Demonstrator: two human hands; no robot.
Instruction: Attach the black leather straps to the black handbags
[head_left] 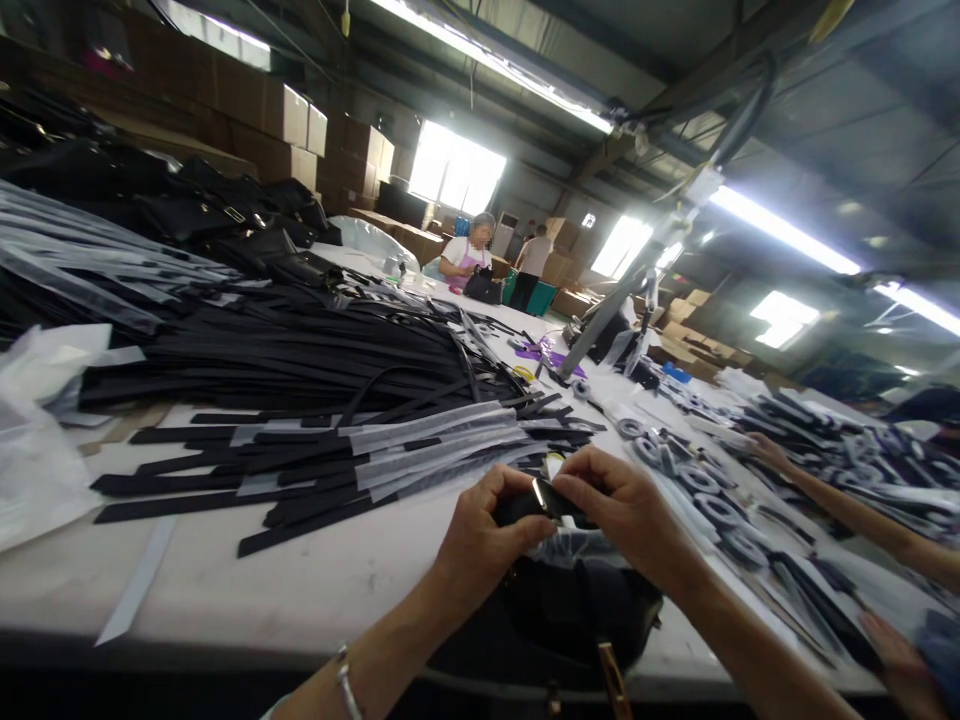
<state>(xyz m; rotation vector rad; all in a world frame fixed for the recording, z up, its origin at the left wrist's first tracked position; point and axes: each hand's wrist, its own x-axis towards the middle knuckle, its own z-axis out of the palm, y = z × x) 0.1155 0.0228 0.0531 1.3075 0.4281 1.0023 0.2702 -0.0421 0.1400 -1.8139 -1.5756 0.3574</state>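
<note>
Just above a black handbag (581,610) at the table's front edge, my left hand (487,520) is closed on a black strap (517,507) with a shiny gold metal piece. My right hand (615,500) pinches the same strap from the other side, close to the metal piece. Clear plastic wrap (577,546) lies over the top of the bag, right beneath my fingers. Gold-coloured hardware (611,675) hangs at the bag's front. My palms and fingers hide part of the strap.
Black straps (322,345) lie piled on the table (210,590), left and ahead. White plastic (45,440) sits at far left. Wrapped rolled straps (705,480) cover the right side, where a co-worker's arm (840,505) reaches in. A metal post (607,315) rises mid-table.
</note>
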